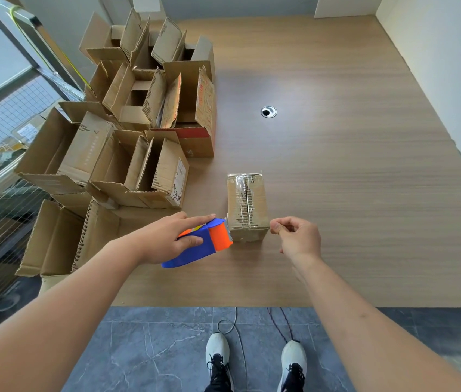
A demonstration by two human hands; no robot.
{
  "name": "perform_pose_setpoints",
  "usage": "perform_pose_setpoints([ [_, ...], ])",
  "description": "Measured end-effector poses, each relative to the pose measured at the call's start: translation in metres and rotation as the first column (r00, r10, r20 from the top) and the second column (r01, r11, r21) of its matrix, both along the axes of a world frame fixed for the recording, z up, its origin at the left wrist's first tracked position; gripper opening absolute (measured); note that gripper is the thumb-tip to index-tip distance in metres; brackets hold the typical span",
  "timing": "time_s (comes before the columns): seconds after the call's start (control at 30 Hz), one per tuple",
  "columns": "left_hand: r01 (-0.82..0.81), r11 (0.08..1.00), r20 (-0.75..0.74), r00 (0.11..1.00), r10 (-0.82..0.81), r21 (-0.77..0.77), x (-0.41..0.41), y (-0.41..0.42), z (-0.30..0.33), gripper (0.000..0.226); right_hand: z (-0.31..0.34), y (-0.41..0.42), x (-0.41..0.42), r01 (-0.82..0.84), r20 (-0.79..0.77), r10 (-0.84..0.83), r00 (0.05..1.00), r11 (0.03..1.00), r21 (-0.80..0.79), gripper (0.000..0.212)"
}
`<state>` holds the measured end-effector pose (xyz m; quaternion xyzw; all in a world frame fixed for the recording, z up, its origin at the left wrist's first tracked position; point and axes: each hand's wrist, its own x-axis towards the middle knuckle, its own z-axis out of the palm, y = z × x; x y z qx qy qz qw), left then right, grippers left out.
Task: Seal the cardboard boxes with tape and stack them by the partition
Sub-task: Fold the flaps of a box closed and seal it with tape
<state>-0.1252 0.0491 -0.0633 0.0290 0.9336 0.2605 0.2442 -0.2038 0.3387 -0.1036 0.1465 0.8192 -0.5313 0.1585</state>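
left hand (167, 239) grips the blue-orange tape dispenser (205, 241), index finger straight along its top, nose touching the small taped box's (247, 206) near-left corner. right hand (298, 236) curled, thumb and forefinger pinched at the near-right corner; can't tell what it pinches. box sits mid-table (350, 165), open boxes (127, 137) piled left.

Box labels (179, 176) too small to read; lowest open box (54, 239) partly hidden by a forearm.
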Motion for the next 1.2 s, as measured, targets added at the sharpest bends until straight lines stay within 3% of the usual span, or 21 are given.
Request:
perform_pose_setpoints([
  [0.2, -0.002, 1.000, -0.007, 1.000, 0.002, -0.031, -0.006, 0.003, -0.003, 0.057, -0.007, 0.003, -0.004, -0.082, 0.016, 0.083, 0.996, 0.995, -0.048, 0.003],
  [0.3, 0.006, 0.998, 0.000, 1.000, -0.006, -0.062, -0.008, 0.001, -0.002, 0.058, -0.013, 0.007, -0.005, -0.170, 0.039, 0.168, 0.985, 0.984, 0.051, 0.032],
  [0.33, 0.009, 0.998, 0.004, 1.000, -0.009, -0.068, -0.008, 0.000, -0.001, 0.058, -0.014, 0.007, -0.004, -0.169, -0.002, 0.170, 0.985, 0.977, 0.127, 0.035],
  [0.4, 0.014, 0.998, 0.014, 1.000, -0.013, -0.066, -0.008, -0.002, -0.001, 0.058, -0.011, 0.005, 0.002, -0.084, -0.243, 0.154, 0.958, 0.957, 0.276, 0.034],
  [0.43, 0.014, 0.998, 0.018, 1.000, -0.013, -0.058, -0.007, -0.003, -0.001, 0.058, -0.008, 0.002, 0.005, -0.066, -0.401, 0.210, 0.892, 0.937, 0.344, 0.036],
  [0.5, 0.017, 0.999, 0.017, 1.000, -0.016, -0.043, -0.008, -0.003, -0.002, 0.058, -0.005, -0.008, 0.008, -0.171, -0.581, 0.502, 0.641, 0.831, 0.530, 0.044],
  [0.57, 0.018, 0.999, 0.010, 1.000, -0.017, -0.031, -0.008, -0.003, -0.004, 0.058, -0.010, -0.020, 0.012, -0.351, -0.515, 0.762, 0.392, 0.642, 0.682, 0.050],
  [0.6, 0.016, 1.000, 0.009, 1.000, -0.016, -0.022, -0.008, -0.003, -0.005, 0.058, -0.014, -0.025, 0.014, -0.414, -0.446, 0.823, 0.352, 0.564, 0.714, 0.053],
  [0.7, 0.001, 0.999, 0.004, 1.000, -0.001, 0.039, -0.004, -0.005, -0.010, 0.058, -0.031, -0.028, 0.016, -0.431, -0.349, 0.850, 0.394, 0.506, 0.747, 0.059],
  [0.97, -0.039, 0.985, 0.020, 0.999, 0.036, 0.166, 0.012, -0.020, -0.021, 0.059, -0.057, -0.026, 0.010, -0.304, -0.412, 0.846, 0.338, 0.513, 0.803, 0.054],
  [1.2, -0.025, 0.998, 0.001, 1.000, 0.025, 0.065, 0.019, -0.036, -0.022, 0.058, -0.053, -0.026, 0.009, -0.341, -0.404, 0.845, 0.351, 0.517, 0.785, 0.057],
])
